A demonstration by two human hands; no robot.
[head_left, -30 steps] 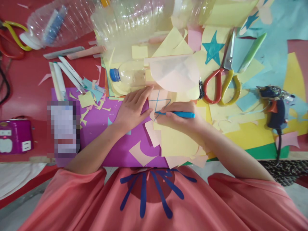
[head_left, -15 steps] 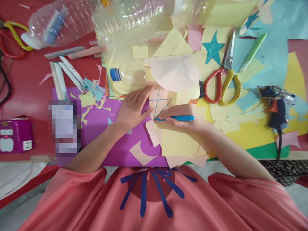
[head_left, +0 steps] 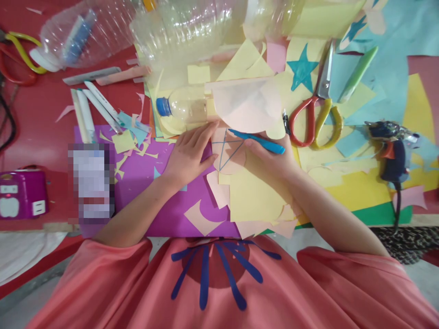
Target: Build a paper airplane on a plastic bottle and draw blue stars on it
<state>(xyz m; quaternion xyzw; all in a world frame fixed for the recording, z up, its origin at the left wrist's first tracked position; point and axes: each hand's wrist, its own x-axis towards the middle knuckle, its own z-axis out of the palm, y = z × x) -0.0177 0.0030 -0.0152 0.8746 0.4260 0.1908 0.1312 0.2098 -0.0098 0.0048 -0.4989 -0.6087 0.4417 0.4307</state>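
A blue pen (head_left: 262, 140) is gripped in my right hand (head_left: 274, 157), its tip near the top of a round pale-pink paper (head_left: 235, 160). Thin blue lines on that paper cross one another in part of a star shape. My left hand (head_left: 192, 153) lies flat with its fingers stretched out, the fingertips at the paper's left edge, and it holds nothing. Just above is a larger pale-pink paper piece (head_left: 248, 105), and beside it a small clear bottle (head_left: 188, 105) with a blue cap. Yellow paper (head_left: 260, 196) lies under my right wrist.
Scissors (head_left: 314, 123) with red and yellow handles, a teal paper star (head_left: 302, 68) and a glue gun (head_left: 393, 157) lie to the right. Big plastic bottles (head_left: 178, 32) line the back. At left are several markers (head_left: 103, 105), a phone (head_left: 92, 183) and a purple box (head_left: 24, 194).
My right hand has moved up and slightly right with the pen, whose tip has gone from the lower end of the lines to near the top. The left hand stays put.
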